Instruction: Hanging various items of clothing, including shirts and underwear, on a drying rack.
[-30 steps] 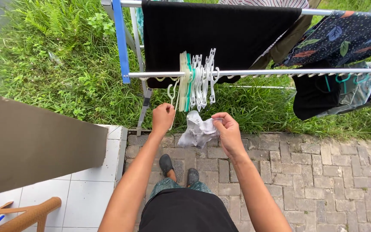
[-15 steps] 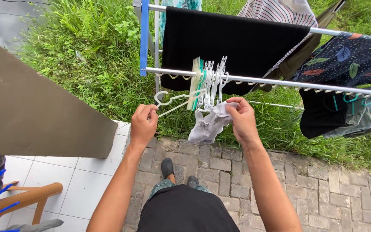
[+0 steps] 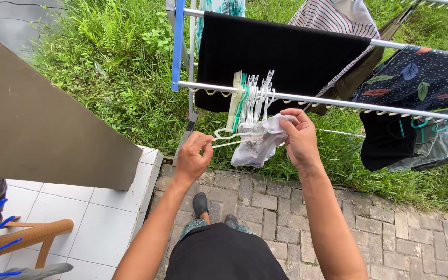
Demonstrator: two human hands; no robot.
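My left hand (image 3: 194,156) grips the hook end of a white plastic hanger (image 3: 233,137), held level below the drying rack's front rail (image 3: 338,100). My right hand (image 3: 299,136) pinches a small crumpled white cloth (image 3: 258,144) at its top edge, and the cloth dangles against the hanger's far end. Just above both hands, a bunch of white and green hangers (image 3: 250,99) hangs on the rail in front of a black cloth (image 3: 286,54).
The metal drying rack with a blue post (image 3: 177,44) stands on grass and carries a dark leaf-print garment (image 3: 421,72), a striped garment (image 3: 333,18) and black and grey items (image 3: 410,142). A brown wall (image 3: 42,129), white tiles and a wooden chair (image 3: 24,241) lie left; brick paving underfoot.
My left hand has pulled one white hanger off the bunch and brought it right and down. My right hand has lifted the white cloth up to the hanger's end.
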